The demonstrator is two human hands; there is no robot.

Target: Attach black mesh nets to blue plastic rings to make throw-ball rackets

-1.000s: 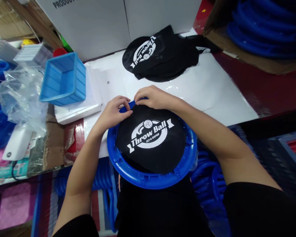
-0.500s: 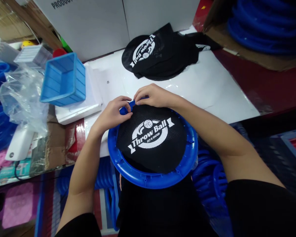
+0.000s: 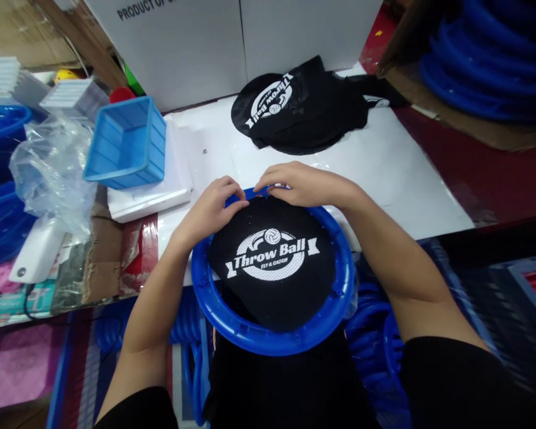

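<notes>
A blue plastic ring (image 3: 272, 344) rests at the table's front edge, over my lap. Inside it lies a black mesh disc (image 3: 259, 304) printed in white with "Throw Ball Fly & Catch"; at the lower left a gap shows between disc and ring. My left hand (image 3: 217, 208) is closed at the far left of the ring, thumb and fingertips pinching the mesh edge. On the far rim, just right of it, my right hand (image 3: 297, 183) has its fingers bent over the ring, with the thumb tucked beneath them. The fingertips partly hide the mesh edge.
More black printed mesh discs (image 3: 304, 119) lie piled at the back of the white table sheet (image 3: 384, 179). A light-blue bin (image 3: 127, 146) stands left, near a clear plastic bag (image 3: 49, 173). Blue rings (image 3: 482, 71) are stacked in a carton at right. A white carton (image 3: 183, 53) stands behind.
My right hand has shifted right along the far rim, away from my left hand. The mesh disc's lower edge sits nearer to me, with a gap at lower left. The view has shifted slightly.
</notes>
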